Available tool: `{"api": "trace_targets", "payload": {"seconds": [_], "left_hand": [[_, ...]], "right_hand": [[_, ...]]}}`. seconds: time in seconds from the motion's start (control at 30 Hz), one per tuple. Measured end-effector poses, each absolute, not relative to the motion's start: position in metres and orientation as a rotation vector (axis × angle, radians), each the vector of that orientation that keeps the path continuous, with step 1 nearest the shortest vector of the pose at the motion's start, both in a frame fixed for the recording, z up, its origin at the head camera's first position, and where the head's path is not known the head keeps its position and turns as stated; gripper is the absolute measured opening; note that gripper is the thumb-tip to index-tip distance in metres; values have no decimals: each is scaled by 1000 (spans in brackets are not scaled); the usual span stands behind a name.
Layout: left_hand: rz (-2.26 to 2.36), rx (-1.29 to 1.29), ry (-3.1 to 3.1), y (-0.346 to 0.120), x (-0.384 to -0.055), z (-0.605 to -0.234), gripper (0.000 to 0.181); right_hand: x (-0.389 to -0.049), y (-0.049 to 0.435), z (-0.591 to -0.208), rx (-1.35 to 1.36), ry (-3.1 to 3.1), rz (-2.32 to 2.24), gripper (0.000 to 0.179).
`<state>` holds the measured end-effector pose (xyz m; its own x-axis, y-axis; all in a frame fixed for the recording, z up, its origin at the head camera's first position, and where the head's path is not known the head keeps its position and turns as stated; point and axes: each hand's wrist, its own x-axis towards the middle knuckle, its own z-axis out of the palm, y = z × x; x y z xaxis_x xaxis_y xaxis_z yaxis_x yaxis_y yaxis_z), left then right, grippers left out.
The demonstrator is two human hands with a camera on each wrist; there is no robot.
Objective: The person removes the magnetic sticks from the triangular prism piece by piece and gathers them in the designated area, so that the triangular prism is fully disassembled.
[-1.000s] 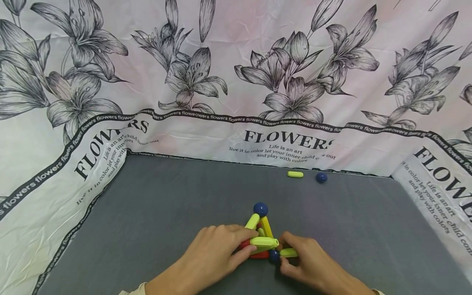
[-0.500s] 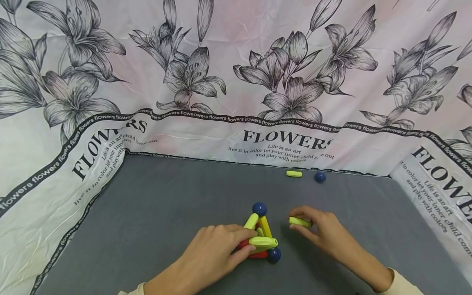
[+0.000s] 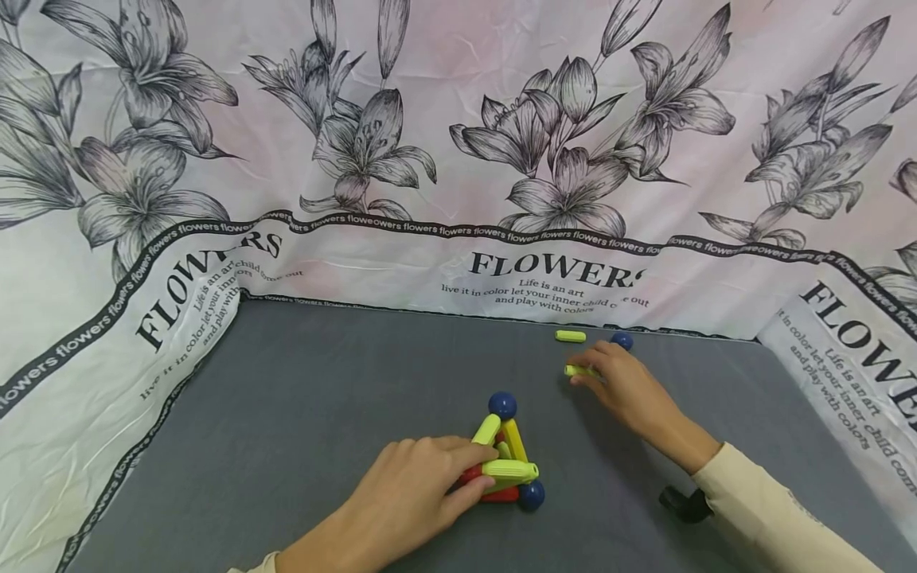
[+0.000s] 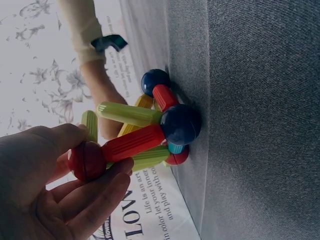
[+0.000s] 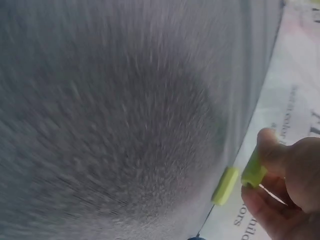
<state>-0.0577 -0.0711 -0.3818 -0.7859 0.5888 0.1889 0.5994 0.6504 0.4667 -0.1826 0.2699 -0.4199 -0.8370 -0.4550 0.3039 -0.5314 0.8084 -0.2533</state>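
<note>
My left hand [image 3: 415,485] grips a small frame of rods and balls by its red ball [image 4: 87,161]. Blue balls [image 4: 181,124] sit at the frame's corners, joined by a red rod [image 4: 134,142], yellow-green rods [image 4: 129,114] and a yellow rod [image 3: 514,442]. In the left wrist view a short teal piece [image 4: 176,148] shows low on the frame. Over the back right of the table, my right hand [image 3: 622,382] pinches a loose yellow-green rod [image 5: 254,169] between thumb and fingers. A second yellow-green rod [image 3: 570,337] lies just beyond it.
A loose blue ball [image 3: 622,341] lies at the table's back edge, partly behind the right hand. Floral cloth [image 3: 401,263] hangs along the back and both sides of the grey table [image 3: 344,374]. A dark strap piece [image 3: 684,504] shows by the right sleeve.
My right hand has carried its yellow-green rod away from the frame's near blue ball, rightward and then toward the back edge. The left hand keeps its grip on the frame.
</note>
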Motion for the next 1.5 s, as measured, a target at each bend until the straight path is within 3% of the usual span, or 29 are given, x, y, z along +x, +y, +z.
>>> {"api": "trace_targets", "payload": {"seconds": [0.3,0.5,1.5], "left_hand": [[-814,-1024,-2845,-74,-58,-383,28],[-811,-1042,-2805,-74,-57,-383,27],[-779,-1126,-2831,-79,-59,-380,35]], "right_hand": [[-226,268,-434,744,-2852,420,21],[-237,270,-435,680,-2859,430,21],[-237,275,-437,746,-2751,336,29]]}}
